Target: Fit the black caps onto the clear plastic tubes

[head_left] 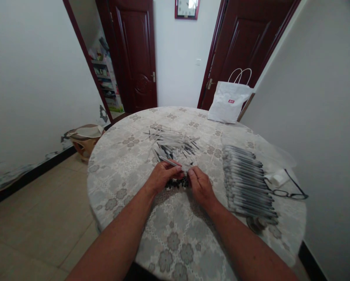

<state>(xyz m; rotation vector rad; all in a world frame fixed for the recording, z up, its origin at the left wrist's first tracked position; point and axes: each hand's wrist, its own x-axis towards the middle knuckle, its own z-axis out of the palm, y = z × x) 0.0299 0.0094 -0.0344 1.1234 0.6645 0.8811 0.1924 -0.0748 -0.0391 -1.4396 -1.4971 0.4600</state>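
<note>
we have the grip of our left hand (162, 174) clamped on a slim pale rod (169, 160), tilted above the surface (169, 222). our right hand (200, 182) curls in just beside it; we cannot tell whether its grip is together on anything. small black pieces (176, 183) lie below our 2 hands. beyond them we see a loose heap of thin rods (175, 140). to our right lie a neat row of grey rods (246, 181) and, beside it, black-framed glasses (290, 194).
</note>
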